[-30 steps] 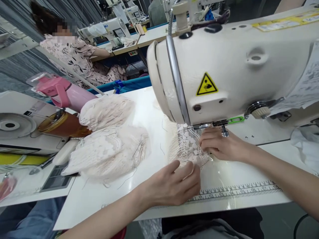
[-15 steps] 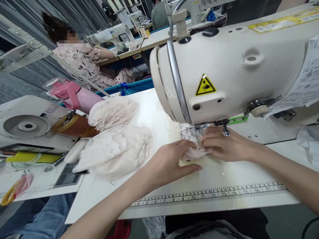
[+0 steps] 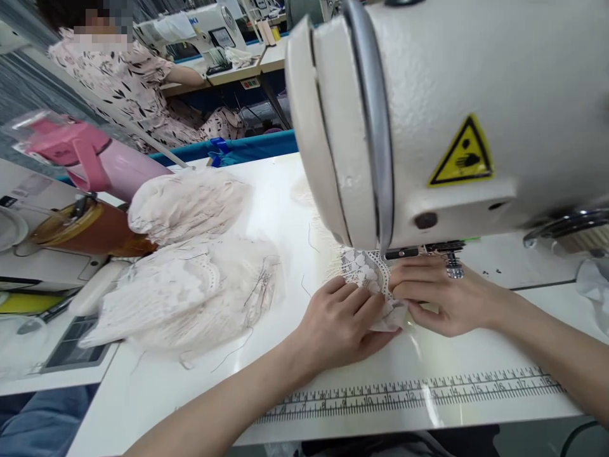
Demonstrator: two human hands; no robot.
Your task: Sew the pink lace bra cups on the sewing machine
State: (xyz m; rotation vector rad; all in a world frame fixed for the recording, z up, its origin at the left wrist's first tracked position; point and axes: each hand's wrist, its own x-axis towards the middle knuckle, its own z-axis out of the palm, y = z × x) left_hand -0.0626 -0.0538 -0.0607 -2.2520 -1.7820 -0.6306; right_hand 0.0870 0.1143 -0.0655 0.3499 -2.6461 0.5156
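A strip of white lace fabric (image 3: 364, 268) lies under the head of a cream sewing machine (image 3: 442, 82). My left hand (image 3: 345, 320) is closed on the near edge of the lace, fingers curled and thumb beneath. Right beside it, my right hand (image 3: 438, 295) pinches the same lace, its fingertips close under the machine's presser area. The needle is hidden behind the machine head and my right hand. To the left rest two heaps of pale lace fabric, a nearer heap (image 3: 185, 298) and a farther one (image 3: 190, 203), with loose dark threads.
A printed ruler (image 3: 380, 398) runs along the table's front edge. Left of the heaps are a pink bottle (image 3: 114, 162) and a brown container (image 3: 90, 225). Beyond a blue cloth edge (image 3: 257, 147), a person in a patterned garment (image 3: 118, 89) sits at another sewing machine (image 3: 209, 35).
My left hand has gone from thumb spread apart to closed on the lace. The view has moved closer to the machine. My right hand stays on the lace.
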